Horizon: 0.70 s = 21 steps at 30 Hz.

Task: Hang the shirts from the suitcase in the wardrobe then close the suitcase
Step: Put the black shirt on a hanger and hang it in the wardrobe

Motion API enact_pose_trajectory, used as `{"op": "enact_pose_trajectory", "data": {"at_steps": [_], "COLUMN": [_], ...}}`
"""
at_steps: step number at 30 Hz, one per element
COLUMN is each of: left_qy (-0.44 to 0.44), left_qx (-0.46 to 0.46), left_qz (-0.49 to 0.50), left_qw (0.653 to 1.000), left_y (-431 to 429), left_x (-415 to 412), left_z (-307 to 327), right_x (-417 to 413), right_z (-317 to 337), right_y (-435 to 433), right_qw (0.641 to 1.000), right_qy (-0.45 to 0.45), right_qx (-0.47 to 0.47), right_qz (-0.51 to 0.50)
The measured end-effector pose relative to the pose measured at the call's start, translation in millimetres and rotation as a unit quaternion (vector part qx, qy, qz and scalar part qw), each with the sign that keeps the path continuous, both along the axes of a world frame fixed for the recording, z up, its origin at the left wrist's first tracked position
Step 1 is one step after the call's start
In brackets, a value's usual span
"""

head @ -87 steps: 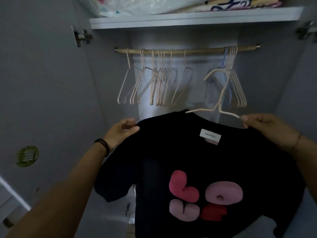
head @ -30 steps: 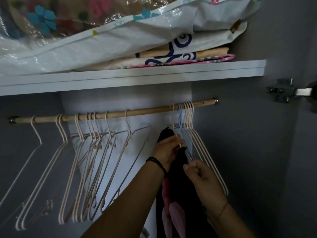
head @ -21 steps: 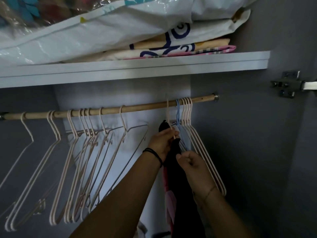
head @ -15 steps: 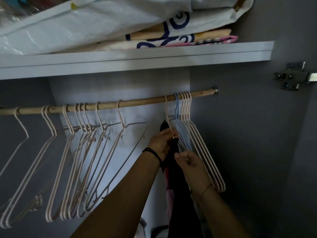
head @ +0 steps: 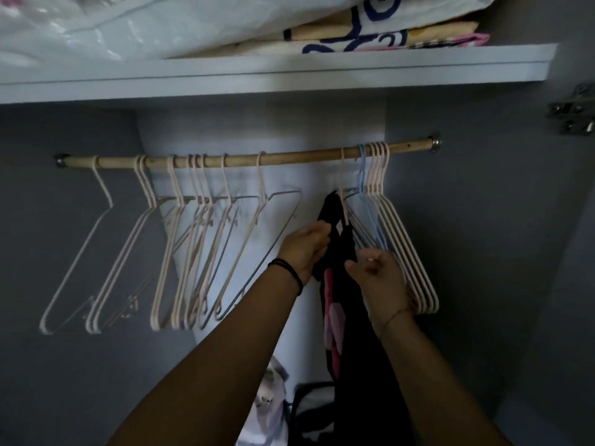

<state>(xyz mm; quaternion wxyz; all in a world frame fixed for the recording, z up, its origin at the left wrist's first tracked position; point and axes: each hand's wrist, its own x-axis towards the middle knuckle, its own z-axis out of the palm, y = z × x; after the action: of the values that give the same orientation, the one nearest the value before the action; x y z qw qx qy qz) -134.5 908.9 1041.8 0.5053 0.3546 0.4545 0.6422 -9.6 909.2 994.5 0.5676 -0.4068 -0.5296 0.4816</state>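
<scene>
A black shirt [head: 347, 333] with pink letters hangs edge-on from a pale hanger [head: 343, 175] hooked over the wooden rail [head: 289, 157] of the wardrobe. My left hand [head: 304, 247] grips the shirt's shoulder near the collar, on its left side. My right hand [head: 378, 278] is on the shirt's right side with its fingers curled, and I cannot tell whether it pinches the fabric. The suitcase is out of view.
Several bare pale hangers [head: 180, 239] hang left of the shirt, and a tight bunch with one blue hanger [head: 399, 239] hangs right of it. A white shelf [head: 289, 70] above carries bagged bedding. Bags lie on the wardrobe floor [head: 306, 410]. A door hinge [head: 571, 112] sits at right.
The shirt went from spread in both hands to hanging on the rail. In the last half second my right hand drew slightly back from the collar; the view tilted down.
</scene>
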Motion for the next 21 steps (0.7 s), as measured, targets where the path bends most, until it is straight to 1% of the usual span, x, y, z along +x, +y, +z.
{"op": "enact_pose_trajectory", "data": {"at_steps": [3,5,9,12,14,16,19,21], "left_qy": [0.014,0.028,0.056,0.072,0.085,0.092,0.093,0.101], "left_qx": [0.011,0.01,0.006,-0.015,-0.031,-0.054,-0.085,-0.111], "left_qz": [0.004,0.003,0.008,0.038,0.064,0.093,0.144,0.176], "left_qw": [1.0,1.0,0.998,0.997,0.994,0.99,0.982,0.973], "left_y": [-46,-80,-159,-224,-268,-312,-376,-418], "left_x": [-10,-17,-33,-49,-58,-65,-71,-72], "left_z": [-4,-12,-38,-62,-80,-98,-127,-145], "right_x": [-8,-14,-34,-50,-59,-67,-78,-84], "right_z": [3,1,-12,-27,-41,-56,-79,-96], "right_y": [-31,-56,-115,-167,-199,-233,-281,-308], "right_qw": [0.998,0.998,0.996,0.991,0.982,0.973,0.959,0.941], "right_qy": [0.006,0.013,0.004,-0.013,-0.042,-0.071,-0.061,-0.066], "right_qx": [0.05,0.062,0.058,0.057,0.072,0.067,0.022,0.006], "right_qz": [-0.028,-0.01,0.073,0.124,0.167,0.209,0.276,0.331]}}
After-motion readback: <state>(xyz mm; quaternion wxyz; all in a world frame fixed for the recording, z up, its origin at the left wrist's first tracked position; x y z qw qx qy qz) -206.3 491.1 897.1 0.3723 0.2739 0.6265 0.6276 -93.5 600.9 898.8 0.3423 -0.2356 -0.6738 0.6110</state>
